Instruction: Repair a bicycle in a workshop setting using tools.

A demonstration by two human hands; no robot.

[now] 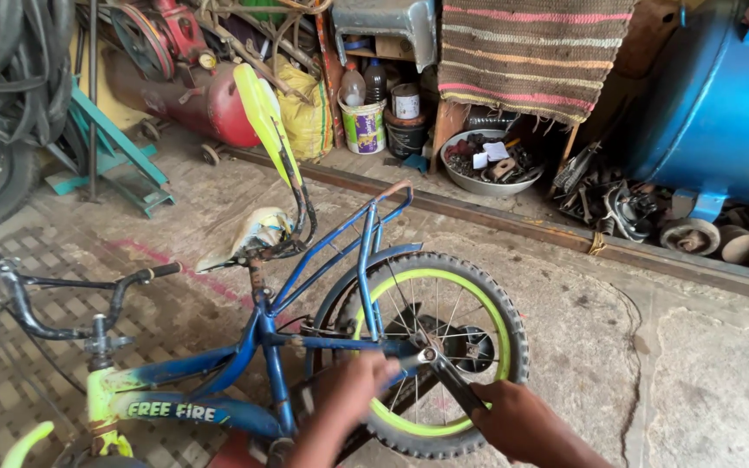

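I see a small blue bicycle (pixel 257 347) with lime-green rims standing on the concrete floor (pixel 652 364), its long axis running from the handlebars (pixel 71 299) at left to the rear wheel (pixel 435 347) at right. My left hand (pixel 353 386) grips the frame by the axle; my right hand (pixel 517 420) clenches a dark wrench (pixel 452 381).

free: concrete floor (pixel 652 364) right | blocked: rear wheel (pixel 439 347), blue frame (pixel 322 260)

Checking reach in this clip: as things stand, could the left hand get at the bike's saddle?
Probably yes. The left hand rests on the blue frame by the rear wheel, and the saddle sits above it in open air with nothing across the way. The right hand holds a dark tool at the axle, off to the side.
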